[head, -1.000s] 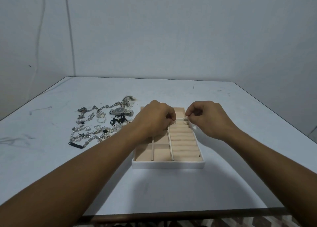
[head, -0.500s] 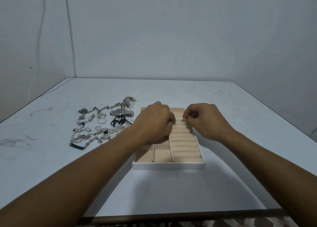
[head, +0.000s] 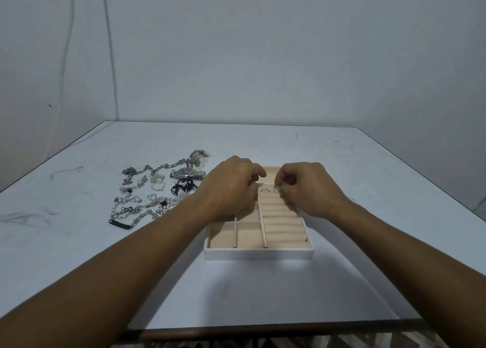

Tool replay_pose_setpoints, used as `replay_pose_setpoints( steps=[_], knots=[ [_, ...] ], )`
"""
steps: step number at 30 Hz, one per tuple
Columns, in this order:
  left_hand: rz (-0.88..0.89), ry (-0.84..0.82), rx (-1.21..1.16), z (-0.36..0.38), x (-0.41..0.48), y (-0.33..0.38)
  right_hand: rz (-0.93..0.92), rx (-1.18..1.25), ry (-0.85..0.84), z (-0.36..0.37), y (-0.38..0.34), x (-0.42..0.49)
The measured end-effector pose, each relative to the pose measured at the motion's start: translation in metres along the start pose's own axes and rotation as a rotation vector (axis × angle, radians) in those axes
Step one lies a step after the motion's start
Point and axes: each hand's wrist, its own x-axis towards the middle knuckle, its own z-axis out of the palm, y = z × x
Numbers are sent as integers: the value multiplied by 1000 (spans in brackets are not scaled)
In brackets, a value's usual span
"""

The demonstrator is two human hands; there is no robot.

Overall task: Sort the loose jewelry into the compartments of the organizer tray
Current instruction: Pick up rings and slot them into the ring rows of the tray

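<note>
Hands crowd the tray's far end: left hand over the left compartments, right hand over the rolls, narrow gap between. In that gap a ring in the right hand's pinch, with a second ring just left of it. Left of left hand: jewelry pile blocks, watch near the knuckles. Right of right hand: bare table. Behind the hands, tray's near half open from above. Beyond them: clear table to the wall.
</note>
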Motion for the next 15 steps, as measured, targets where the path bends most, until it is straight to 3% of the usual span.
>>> replay_pose_setpoints(
  steps=[15],
  knots=[
    [-63, -3, -52, -7, -4, -5, -118, -216, -53, 4, 0, -4]
  ],
)
